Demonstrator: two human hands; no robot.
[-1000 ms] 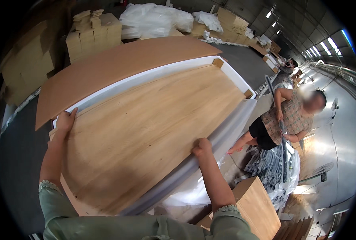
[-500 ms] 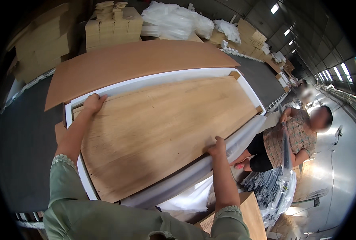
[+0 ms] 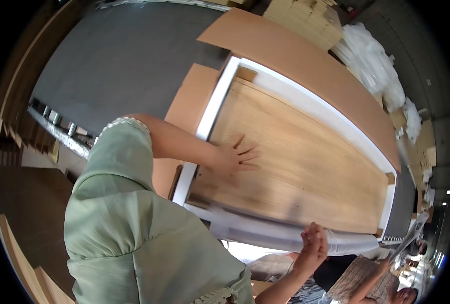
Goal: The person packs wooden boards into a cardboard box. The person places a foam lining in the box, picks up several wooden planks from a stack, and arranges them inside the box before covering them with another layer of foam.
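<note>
A flat wooden panel (image 3: 296, 167) with visible grain lies in a shallow cardboard box lined with white foam strips (image 3: 316, 106). My left hand (image 3: 237, 156) rests flat on the panel near its left end, fingers spread. My right hand (image 3: 313, 245) is by the near long side, at the white foam-wrapped edge (image 3: 255, 228); its fingers are loosely curled together and nothing shows in them. Small brown corner pieces (image 3: 246, 74) are tucked inside the foam frame. The box's cardboard flaps (image 3: 306, 61) are folded outward.
A dark grey conveyor surface (image 3: 129, 55) carries the box, with metal rollers (image 3: 55, 117) at its near left edge. Cardboard stacks (image 3: 301, 20) and clear plastic bundles (image 3: 372, 61) stand beyond. At lower right, a person (image 3: 361, 278) holds a long plastic-wrapped piece (image 3: 410, 235).
My view has turned toward the box's left end. My left hand has left the far edge and now lies flat on the panel. My right hand has come off the near edge, fingers curled.
</note>
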